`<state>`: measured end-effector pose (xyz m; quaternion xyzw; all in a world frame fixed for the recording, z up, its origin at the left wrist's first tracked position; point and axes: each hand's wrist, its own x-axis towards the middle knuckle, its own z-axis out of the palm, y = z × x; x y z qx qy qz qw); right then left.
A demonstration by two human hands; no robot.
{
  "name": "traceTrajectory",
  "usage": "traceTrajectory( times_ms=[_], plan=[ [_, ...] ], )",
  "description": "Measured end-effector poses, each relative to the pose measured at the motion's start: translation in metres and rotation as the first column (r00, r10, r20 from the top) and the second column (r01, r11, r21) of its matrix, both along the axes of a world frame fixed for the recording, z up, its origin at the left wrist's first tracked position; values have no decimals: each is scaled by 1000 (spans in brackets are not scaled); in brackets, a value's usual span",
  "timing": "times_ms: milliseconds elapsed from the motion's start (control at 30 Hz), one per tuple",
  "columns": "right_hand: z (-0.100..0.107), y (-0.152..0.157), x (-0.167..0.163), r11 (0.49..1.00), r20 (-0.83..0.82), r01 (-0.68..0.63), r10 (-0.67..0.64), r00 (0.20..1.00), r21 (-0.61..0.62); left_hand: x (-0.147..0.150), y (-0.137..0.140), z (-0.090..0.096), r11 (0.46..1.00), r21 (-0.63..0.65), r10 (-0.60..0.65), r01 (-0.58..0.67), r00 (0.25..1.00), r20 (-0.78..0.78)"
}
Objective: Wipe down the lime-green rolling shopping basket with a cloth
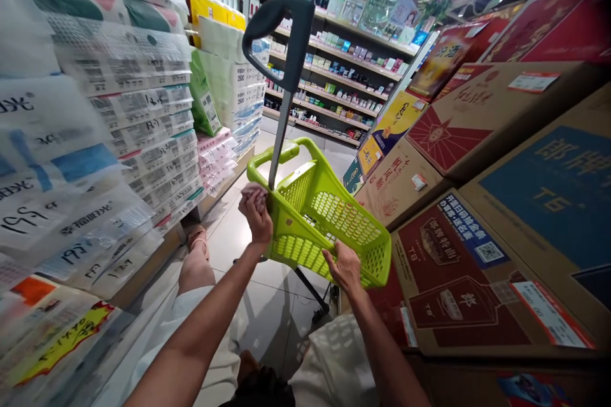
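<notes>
A lime-green shopping basket trolley (334,203) with perforated walls stands tilted in the aisle before me. Its dark grey pull handle (300,38) rises on a metal pole from the basket's left end. My left hand (256,213) is closed around a crumpled pinkish-brown cloth (254,193), pressed at the basket's outer left corner near the foot of the pole. With my right hand (346,265) I grip the near rim of the basket, thumb on the outer side. I see no goods inside the basket. Below it, a dark wheeled leg shows on the floor.
Stacked tissue packs (143,95) line the left side of the narrow aisle. Cardboard drink cartons (453,267) are piled close on the right. Shelves (344,76) of small boxed goods stand at the back. Pale floor tiles (224,222) run between, beside my foot.
</notes>
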<state>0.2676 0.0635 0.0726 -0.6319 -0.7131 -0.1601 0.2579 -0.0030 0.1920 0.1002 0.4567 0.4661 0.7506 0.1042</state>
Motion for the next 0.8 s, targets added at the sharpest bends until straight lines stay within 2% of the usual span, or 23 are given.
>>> traceTrajectory(
  times_ms=[67,133,200,300,367,400,467,533,567,633,700,800],
  plan=[
    [-4,11,-7,999,-70,40,-38,997,31,-19,29,43,998,61,-17,29,982,-188],
    [-7,17,-5,998,-120,13,-6,993,55,-37,52,77,994,47,-69,97,907,-415],
    [-9,21,3,997,-149,-28,38,988,70,-54,66,99,981,-10,-163,195,792,-588],
    [-8,27,21,997,-172,-32,44,984,76,-73,72,111,929,-114,-323,352,620,-715],
    [-8,31,31,997,-195,-36,48,980,65,-75,67,105,900,-141,-377,412,574,-727],
    [-8,33,35,998,-207,-42,53,977,56,-73,61,96,898,-126,-378,422,591,-713],
    [-10,35,37,998,-212,-31,43,976,62,-63,43,67,921,-45,-324,386,699,-638],
    [-12,36,30,996,-196,10,8,980,92,-46,23,28,961,61,-201,270,833,-516],
    [-11,36,24,994,-187,28,-8,982,108,-36,14,8,974,99,-136,204,877,-461],
    [-7,39,9,993,-172,26,-6,985,113,-18,1,-19,983,140,-52,118,913,-405],
    [2,47,-8,996,-172,-36,50,984,83,-7,-2,-25,981,177,-4,74,931,-366],
    [15,68,-29,997,-233,-81,83,969,17,-4,3,2,976,216,70,-13,964,-255]
  ],
)
